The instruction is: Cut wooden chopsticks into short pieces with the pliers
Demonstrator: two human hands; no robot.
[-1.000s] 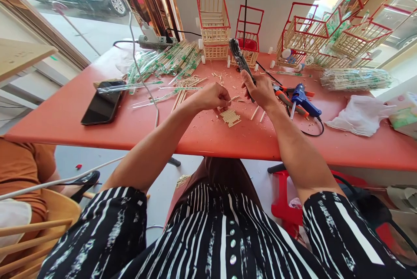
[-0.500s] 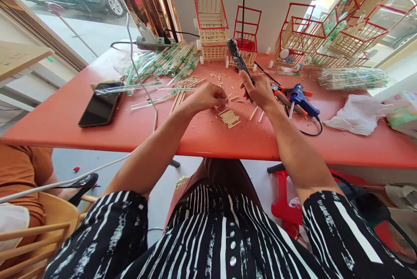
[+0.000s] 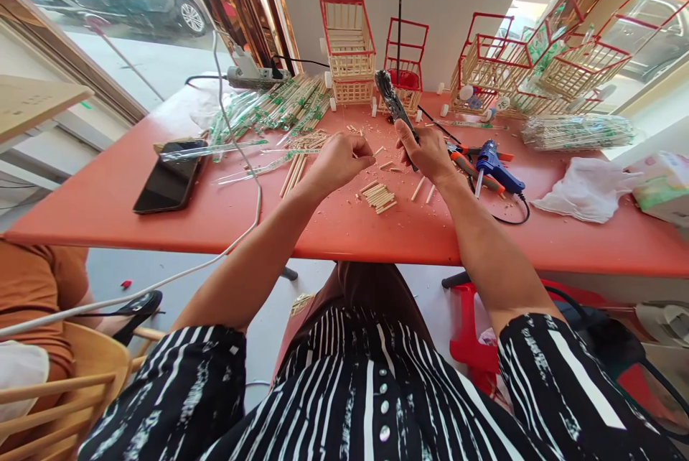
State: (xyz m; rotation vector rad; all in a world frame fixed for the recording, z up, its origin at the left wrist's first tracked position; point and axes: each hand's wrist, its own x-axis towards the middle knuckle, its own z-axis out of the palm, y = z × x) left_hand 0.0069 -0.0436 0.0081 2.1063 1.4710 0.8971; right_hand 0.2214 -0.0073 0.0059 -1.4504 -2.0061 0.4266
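Observation:
My left hand (image 3: pixel 344 159) hovers over the table with thumb and fingers drawn together; whether anything is between them is hidden. Just beyond its fingertips is a short wooden stick (image 3: pixel 380 150). Below lies a small pile of short cut sticks (image 3: pixel 378 195), set roughly side by side. My right hand (image 3: pixel 425 152) is closed around a long black tool (image 3: pixel 397 103) with a shiny, worn-looking upper end. The tool points up and away from me, and its exact kind is unclear. Longer sticks (image 3: pixel 418 188) lie beneath the right hand.
Red-trimmed stick carts (image 3: pixel 349 52) stand at the back. A blue glue gun (image 3: pixel 495 166) and orange-handled pliers (image 3: pixel 479 172) lie right, near a white plastic bag (image 3: pixel 584 188). Left are a phone (image 3: pixel 169 177), wrapped stick packets (image 3: pixel 291 102) and a white cable (image 3: pixel 252 224). A seated person (image 3: pixel 43 289) is at lower left.
My left hand has lifted off the pile and moved slightly up and away; a short stick now lies at the pile's upper left. The right hand keeps the black tool nearly in place.

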